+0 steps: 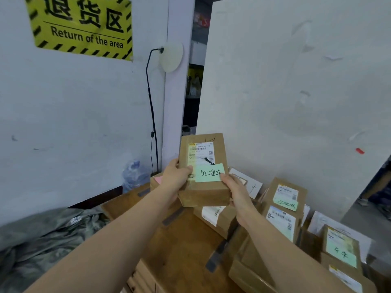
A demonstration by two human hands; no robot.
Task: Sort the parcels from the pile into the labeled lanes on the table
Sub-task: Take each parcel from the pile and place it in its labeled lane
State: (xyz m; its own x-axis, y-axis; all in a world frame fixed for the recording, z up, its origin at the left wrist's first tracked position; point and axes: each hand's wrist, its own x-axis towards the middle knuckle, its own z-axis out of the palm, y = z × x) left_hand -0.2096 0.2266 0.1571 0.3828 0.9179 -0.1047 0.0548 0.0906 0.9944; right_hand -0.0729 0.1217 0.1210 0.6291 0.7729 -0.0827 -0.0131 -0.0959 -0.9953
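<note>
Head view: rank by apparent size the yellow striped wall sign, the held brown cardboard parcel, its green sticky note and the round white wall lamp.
1. yellow striped wall sign
2. brown cardboard parcel
3. green sticky note and round white wall lamp: look alike, unranked.

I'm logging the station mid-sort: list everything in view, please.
Held parcel: one, brown, raised at centre, green note on its face.
Piled parcels: at least five, brown, stacked at right.
Table: one, brown wood, below.
Tape strips: four, grey, on table.
Sign: one, yellow-black, wall upper left.
Lamp: one, white, at wall corner.
Bags: heap, grey, lower left.
Left hand: one, grips parcel's left edge.
Right hand: one, grips its lower right corner.
</note>
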